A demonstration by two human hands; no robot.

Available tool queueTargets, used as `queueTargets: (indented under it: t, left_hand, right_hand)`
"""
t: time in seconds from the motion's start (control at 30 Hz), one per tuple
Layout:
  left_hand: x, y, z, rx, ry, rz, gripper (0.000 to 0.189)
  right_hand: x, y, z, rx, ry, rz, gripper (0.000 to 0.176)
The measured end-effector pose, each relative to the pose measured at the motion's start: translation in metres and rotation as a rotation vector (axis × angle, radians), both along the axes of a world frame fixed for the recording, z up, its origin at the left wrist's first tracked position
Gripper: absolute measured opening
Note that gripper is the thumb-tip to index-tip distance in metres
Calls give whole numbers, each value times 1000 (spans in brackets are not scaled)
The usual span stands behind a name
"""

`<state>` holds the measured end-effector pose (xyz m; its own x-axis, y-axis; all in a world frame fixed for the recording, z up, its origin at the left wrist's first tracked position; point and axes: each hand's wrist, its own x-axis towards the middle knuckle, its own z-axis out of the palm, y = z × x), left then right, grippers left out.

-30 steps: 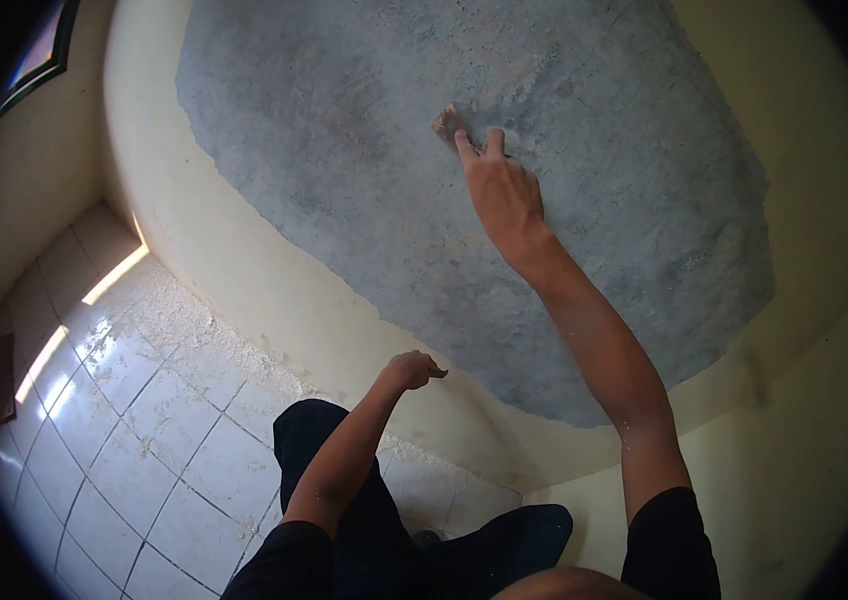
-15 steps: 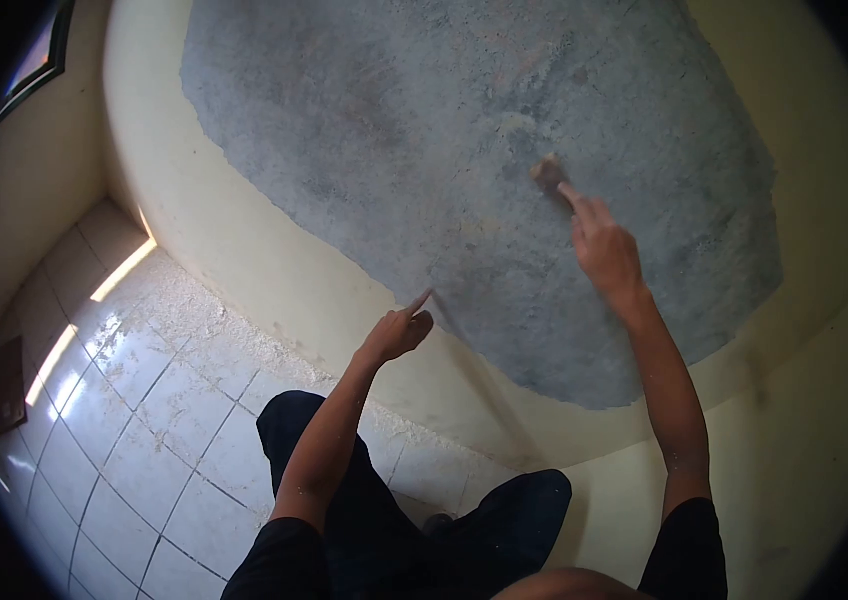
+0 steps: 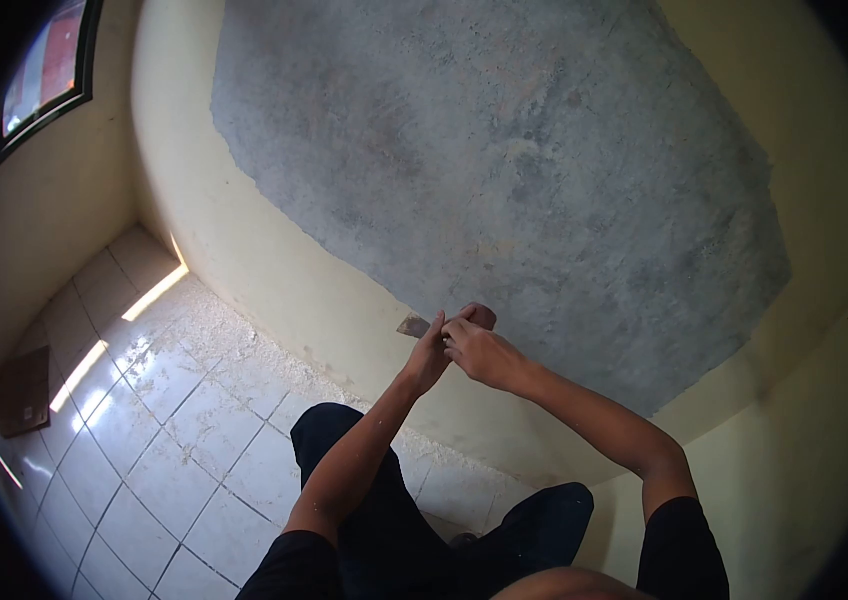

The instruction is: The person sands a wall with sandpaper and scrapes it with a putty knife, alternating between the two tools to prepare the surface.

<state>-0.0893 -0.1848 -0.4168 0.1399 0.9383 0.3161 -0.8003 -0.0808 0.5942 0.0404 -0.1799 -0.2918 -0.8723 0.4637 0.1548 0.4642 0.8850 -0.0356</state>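
A cream wall [image 3: 274,230] curves across the view, and a rough grey patch [image 3: 394,130] covers much of it. Below lies a pale tiled floor [image 3: 194,440], partly under the person's dark trousers [image 3: 384,500]. Whitish debris [image 3: 209,325] lines the wall's foot. A window [image 3: 49,70] sits at upper left; a brown board [image 3: 22,395] is on the floor near the left edge. The right hand [image 3: 489,355] and left hand [image 3: 429,362] meet around a scraper [image 3: 411,326] near the patch's lower edge, blade pointing left; their fingers overlap, so which hand clamps it cannot be told.
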Motion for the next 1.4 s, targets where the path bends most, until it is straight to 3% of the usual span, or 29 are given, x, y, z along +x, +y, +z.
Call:
queueTargets:
  t: [0.07,0.13,0.2,0.27,0.37,0.47,0.63,0.7,0.87,0.97,1.07,1.17,1.23,1.3,1.37,1.4]
  left_hand:
    - [-14,-1,-7,-23,2,-10,71]
    - [-20,-3,-6,-111,0,101,69]
    - [-26,7,-20,-133,3,148,68]
    - [-27,12,-32,-175,23,166,67]
    - [-22,11,-37,-240,73,186,67]
    - [-21,17,-47,-244,73,189,68]
    - [-30,26,-50,-200,-61,213,70]
    - [-31,27,-48,-176,-142,225,71]
    - [-40,19,-29,-60,-233,220,70]
    - [-42,16,-22,-19,-231,162,70]
    - [-44,13,-19,8,-202,143,72]
    - [-48,5,-5,32,-148,298,74]
    - [-56,10,-13,-24,-208,366,74]
    - [-67,12,-19,-49,-244,416,74]
    - [-71,14,-22,-45,-274,451,73]
    - [-72,15,-23,-60,-274,455,73]
  right_hand:
    - [-4,-4,15,-59,-82,-7,36]
    - [-8,14,42,219,-19,-16,43]
    - [-15,47,70,661,149,-74,54]
    - [-23,74,111,877,177,-201,69]
    - [-28,115,132,1102,75,-311,77]
    - [-37,123,120,1078,30,-334,79]
    - [-30,125,74,864,-340,100,68]
    - [-17,131,37,559,-469,226,68]
    - [-18,77,-8,-233,-71,-117,75]
    - [-26,86,-32,-552,267,-306,83]
    - [-30,94,-24,-822,453,-315,77]
    - [-41,97,22,-621,362,-393,58]
    - [-51,99,61,-228,427,-275,35]
    - [-60,111,113,224,518,-29,25]
    - [-69,113,190,553,457,128,21]
    - [-70,114,224,661,441,87,25]
